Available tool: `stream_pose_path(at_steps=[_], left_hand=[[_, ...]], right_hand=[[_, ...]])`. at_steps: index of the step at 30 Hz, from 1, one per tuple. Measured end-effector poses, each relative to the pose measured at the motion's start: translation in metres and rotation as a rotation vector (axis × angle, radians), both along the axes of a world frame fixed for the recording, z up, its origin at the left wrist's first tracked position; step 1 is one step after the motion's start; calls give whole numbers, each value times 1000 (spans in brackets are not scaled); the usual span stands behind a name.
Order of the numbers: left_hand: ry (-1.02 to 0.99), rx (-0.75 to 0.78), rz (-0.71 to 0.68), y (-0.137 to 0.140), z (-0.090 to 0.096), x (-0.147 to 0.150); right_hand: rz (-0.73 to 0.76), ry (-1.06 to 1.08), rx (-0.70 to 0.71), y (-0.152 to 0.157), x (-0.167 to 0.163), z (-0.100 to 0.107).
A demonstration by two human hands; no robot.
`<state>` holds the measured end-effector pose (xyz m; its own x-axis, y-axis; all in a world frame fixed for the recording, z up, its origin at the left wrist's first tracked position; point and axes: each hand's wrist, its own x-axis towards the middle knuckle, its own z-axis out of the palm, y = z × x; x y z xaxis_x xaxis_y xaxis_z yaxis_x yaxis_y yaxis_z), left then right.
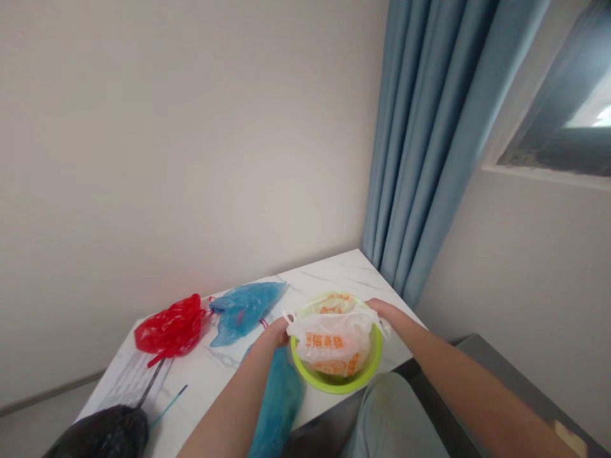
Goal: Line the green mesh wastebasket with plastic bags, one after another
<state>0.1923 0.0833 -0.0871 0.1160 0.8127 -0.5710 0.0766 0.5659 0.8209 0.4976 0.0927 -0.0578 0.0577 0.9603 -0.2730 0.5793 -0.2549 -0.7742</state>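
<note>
- Carrier bag [329, 346] location?

- Right of center, low in frame. White plastic, orange characters, sitting in a lime-green basin [337, 386], draped up over its left rim.

- Left hand [280, 332]?

- At the bag's left handle, fingers together, clamped on the plastic.

- Right hand [379, 307]?

- At the bag's upper right edge, by the basin rim. Fingertips hidden; can't tell if they're clamped or apart.

- Edges?

- Basin's near the front edge of the marbled tabletop [329, 273], thin bare strip between. Right edge runs close too, right forearm crossing it. Knee [394, 413] just below, bottom of frame.

- Open room?

- Best patch is above the basin, up to the far corner by the blue curtain [420, 146]. Plain wall [214, 127] backs the table.

- Left side?

- Tighter. Teal plastic bag [279, 397] just beside the basin, partly behind the left forearm. Blue plastic bag [251, 308] farther up-left, red plastic bag [174, 327] beside that, black plastic bag [107, 436] in the lower left corner, overlapping a printed sheet [119, 378]. Bare patch between blue and black.
</note>
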Motion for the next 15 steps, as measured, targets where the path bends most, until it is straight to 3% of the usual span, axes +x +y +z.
stream_pose_path(at_steps=[4,6,7,9,11,15], left_hand=[[121,48,99,0,22,-32],[175,166,149,-2,45,-43],[207,271,156,-5,58,-45],[392,613,-33,-17,83,-43],[524,808,-327,-36,102,-34],[718,924,-759,-78,114,-14]], right_hand=[[-96,-120,128,-10,14,15],[-33,-154,261,-25,22,29],[72,-180,358,-36,25,37],[313,-255,474,-62,28,50],[451,-365,477,-89,26,55],[413,-513,447,-130,22,39]])
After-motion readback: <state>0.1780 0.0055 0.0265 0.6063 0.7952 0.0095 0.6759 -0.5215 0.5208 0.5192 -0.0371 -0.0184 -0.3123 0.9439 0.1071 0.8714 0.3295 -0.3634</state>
